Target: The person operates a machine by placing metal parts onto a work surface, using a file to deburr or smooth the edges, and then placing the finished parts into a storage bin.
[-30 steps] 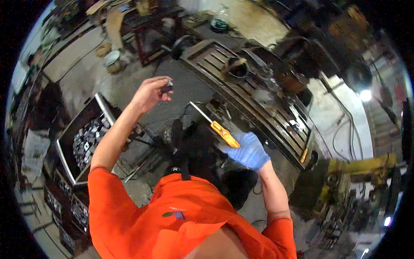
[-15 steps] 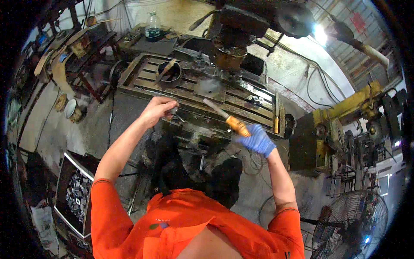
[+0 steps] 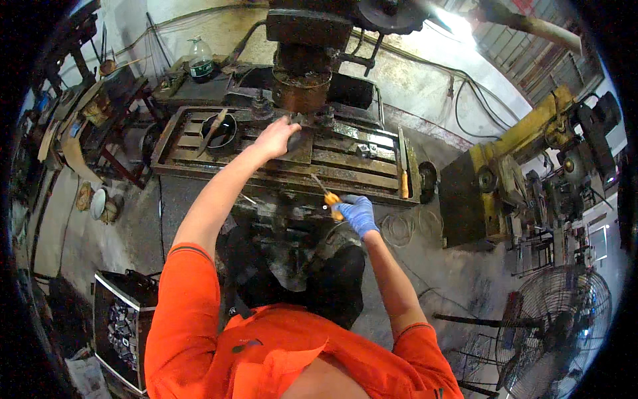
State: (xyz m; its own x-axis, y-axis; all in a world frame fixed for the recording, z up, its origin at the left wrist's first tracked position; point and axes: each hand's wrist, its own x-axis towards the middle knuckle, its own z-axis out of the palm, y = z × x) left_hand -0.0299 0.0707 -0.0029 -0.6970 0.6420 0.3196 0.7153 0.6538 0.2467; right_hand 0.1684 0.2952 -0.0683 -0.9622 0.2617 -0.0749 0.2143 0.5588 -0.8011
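Observation:
My bare left hand (image 3: 276, 137) reaches over the slotted machine table (image 3: 252, 171), just below the rusty round machine head (image 3: 302, 92). Its fingers are pinched together; a greyish bit shows at the tips, too small to name. Lower and to the right, my right hand (image 3: 359, 215), in a blue knit glove, is closed around the yellow handle of a file-like hand tool (image 3: 333, 203). The tool's thin grey blade points up and left over the table's front edge. Small blocky metal parts (image 3: 365, 150) sit on the table's right half.
A dark pot (image 3: 229, 139) with a brush-like stick in it stands on the table's left. Another yellow-handled tool (image 3: 404, 183) lies along the right edge. A bin (image 3: 100, 332) of metal pieces is at lower left, a large fan (image 3: 555, 326) at lower right.
My left hand has moved forward and right, from the table's front edge to under the machine head. My right hand, still gripping the tool, has come left. The head view has shifted.

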